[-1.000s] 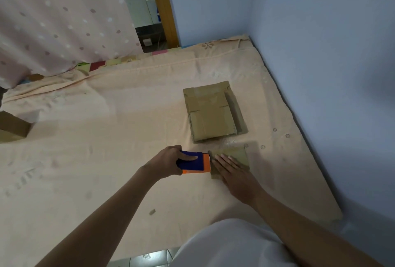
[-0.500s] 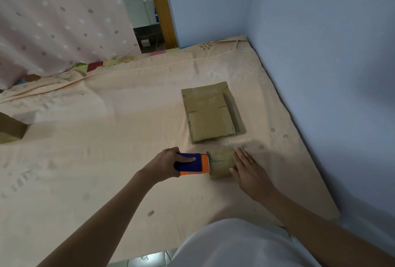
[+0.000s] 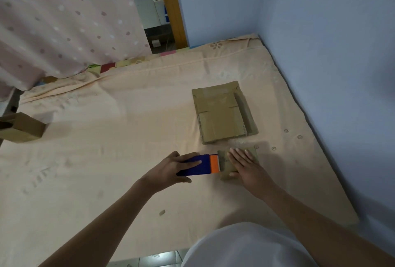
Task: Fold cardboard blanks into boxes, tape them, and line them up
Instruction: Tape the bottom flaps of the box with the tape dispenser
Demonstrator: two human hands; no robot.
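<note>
**Clerk:** While the count is open, item one: small box (image 3: 239, 163), brown cardboard, folded, lying on the peach bedsheet (image 3: 106, 160) near its right side, just in front of the stack of flat blanks (image 3: 222, 115).

**Checker:** Hands?

**Clerk:** Right hand (image 3: 245, 165): fingers straight and spread, palm pressed flat on the box top. Left hand (image 3: 171, 170): fingers curled round a blue and orange tape dispenser (image 3: 202, 165), its orange end touching the box's left edge.

**Checker:** Step in hand?

**Clerk:** Judged as taping, at the point where the strip ends or is cut at the box edge. Tape itself too faint to confirm.

**Checker:** Other stock?

**Clerk:** Item two: one assembled box (image 3: 21, 126), far left edge of the sheet, well apart from the rest. Probably the start of the line-up.

**Checker:** Next move calls for?

**Clerk:** Firm downward pressure from the right palm so the box does not slide, and a clean pull of the dispenser away to the left. Then smoothing the strip, and carrying the box across to join item two.
</note>
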